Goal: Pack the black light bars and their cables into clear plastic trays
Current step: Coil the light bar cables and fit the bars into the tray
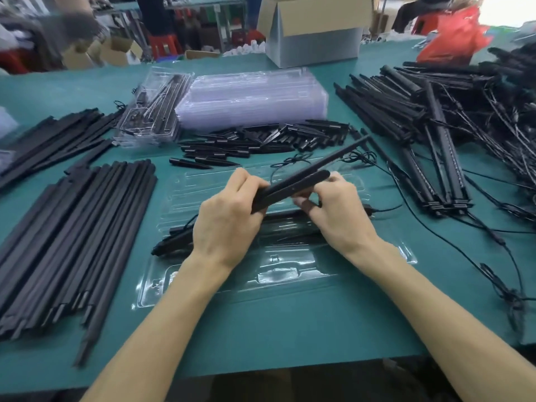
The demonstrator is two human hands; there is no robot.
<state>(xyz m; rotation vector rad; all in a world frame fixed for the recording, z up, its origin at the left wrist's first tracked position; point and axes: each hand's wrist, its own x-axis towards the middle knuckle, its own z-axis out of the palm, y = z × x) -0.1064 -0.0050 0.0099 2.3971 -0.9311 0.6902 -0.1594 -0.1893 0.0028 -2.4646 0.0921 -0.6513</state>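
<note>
Left hand (pixel 229 216): fingers curled round the lower end of the held bars (pixel 293 188), gripping them from above.
Right hand (pixel 339 210): thumb and fingers closed on the same bars further up, with one fingertip poking out below them.
Held bars: two black bars, it seems, lifted over the middle of the tray (pixel 290 271) and slanting up toward the far right. The thinner one reaches further than the thicker one.
Tray: clear, lying open and flat near the front edge of the worktop (pixel 290 329), at its middle.
Bar in tray (pixel 174 242): black, lying across the tray under both hands. Its left end sticks out over the tray's left rim.
Cable (pixel 435 233): thin and black, running from the tray's right side toward the right edge of the worktop.
Empty trays (pixel 252 97): a clear stack toward the back edge, middle.
Packed trays (pixel 156 111): a smaller stack touching the empty trays on their left, with black parts inside.
Spikes (pixel 261 140): short black pointed pieces heaped between the empty trays and the open tray.
Left bars (pixel 72 227): long black bars laid side by side along the left edge, with a second bundle behind them.
Right heap (pixel 435 111): bars tangled with cables, spread toward the back right corner.
Box (pixel 313 30): cardboard, flaps open, at the back edge.
Red bag (pixel 455 36): beside the box, at the back right.
</note>
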